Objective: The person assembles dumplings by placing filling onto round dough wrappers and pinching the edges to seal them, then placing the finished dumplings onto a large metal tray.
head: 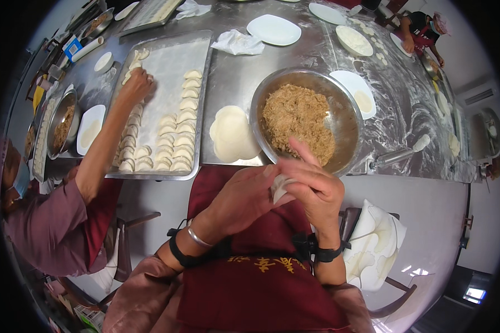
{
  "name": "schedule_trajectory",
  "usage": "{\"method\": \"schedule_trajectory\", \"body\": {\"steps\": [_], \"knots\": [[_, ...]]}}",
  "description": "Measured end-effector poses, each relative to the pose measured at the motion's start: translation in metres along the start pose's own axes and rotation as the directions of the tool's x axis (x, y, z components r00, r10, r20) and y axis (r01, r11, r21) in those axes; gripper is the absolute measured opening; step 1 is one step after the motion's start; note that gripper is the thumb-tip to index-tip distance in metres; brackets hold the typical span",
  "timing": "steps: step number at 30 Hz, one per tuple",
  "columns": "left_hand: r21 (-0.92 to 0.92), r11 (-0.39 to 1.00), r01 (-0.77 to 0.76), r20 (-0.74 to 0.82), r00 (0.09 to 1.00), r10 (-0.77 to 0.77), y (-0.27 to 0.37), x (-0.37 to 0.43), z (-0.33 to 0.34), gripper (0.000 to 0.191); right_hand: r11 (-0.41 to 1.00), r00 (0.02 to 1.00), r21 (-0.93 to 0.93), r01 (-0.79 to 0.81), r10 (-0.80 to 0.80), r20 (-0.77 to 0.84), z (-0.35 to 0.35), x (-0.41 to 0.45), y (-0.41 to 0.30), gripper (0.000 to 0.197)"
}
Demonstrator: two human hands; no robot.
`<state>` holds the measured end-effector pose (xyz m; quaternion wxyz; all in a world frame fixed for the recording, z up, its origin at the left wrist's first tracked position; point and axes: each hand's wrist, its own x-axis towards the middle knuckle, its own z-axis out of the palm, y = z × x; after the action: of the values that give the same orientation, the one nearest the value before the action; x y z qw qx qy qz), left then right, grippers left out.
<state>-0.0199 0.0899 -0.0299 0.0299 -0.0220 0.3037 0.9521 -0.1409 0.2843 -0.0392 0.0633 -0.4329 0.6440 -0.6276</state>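
Note:
Between my two hands is a dumpling point(281, 188) of pale dough, partly hidden by the fingers. My left hand point(250, 189) holds it from the left, and my right hand point(318, 187) grips its other side with thumb and fingers. Just beyond them stands a steel bowl point(345, 133) of minced filling point(298, 116). Left of that bowl lies a stack of round dough wrappers point(233, 133) on the steel table point(229, 75). Farther left, a metal tray point(166, 58) carries rows of folded dumplings point(183, 139).
A co-worker's hand point(138, 85) reaches over the tray's left side. White plates point(274, 30), a crumpled white cloth point(238, 43) and a bowl of flour point(354, 40) stand farther back. A rolling pin point(400, 155) lies at right on the floured tabletop. A cushioned chair point(371, 245) is behind at right.

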Motion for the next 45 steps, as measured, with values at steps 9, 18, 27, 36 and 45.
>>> {"method": "schedule_trajectory", "body": {"steps": [9,18,27,36,45], "knots": [[0.108,0.987,0.117,0.038,0.992,-0.122,0.001,-0.004,-0.004,0.063,0.996,0.966,-0.070,0.053,-0.033,0.256,-0.014,0.007,-0.003,0.038],[0.039,0.996,0.084,0.020,0.996,-0.085,-0.004,-0.003,-0.014,0.070,0.977,0.976,-0.203,0.064,-0.020,0.216,0.001,0.007,-0.010,0.020],[0.210,0.977,-0.047,0.025,0.999,0.043,-0.019,-0.005,-0.016,0.087,0.999,0.977,-0.008,-0.048,0.046,-0.206,0.029,-0.005,0.008,0.017],[0.172,0.985,-0.016,0.046,0.999,0.008,-0.017,-0.008,-0.026,0.070,0.988,0.978,0.020,-0.153,0.154,-0.138,0.028,0.000,0.002,0.012],[0.226,0.973,0.049,-0.024,0.999,-0.045,-0.017,-0.012,-0.035,0.068,0.996,0.998,-0.068,-0.065,0.066,0.022,0.024,-0.002,0.007,0.014]]}}
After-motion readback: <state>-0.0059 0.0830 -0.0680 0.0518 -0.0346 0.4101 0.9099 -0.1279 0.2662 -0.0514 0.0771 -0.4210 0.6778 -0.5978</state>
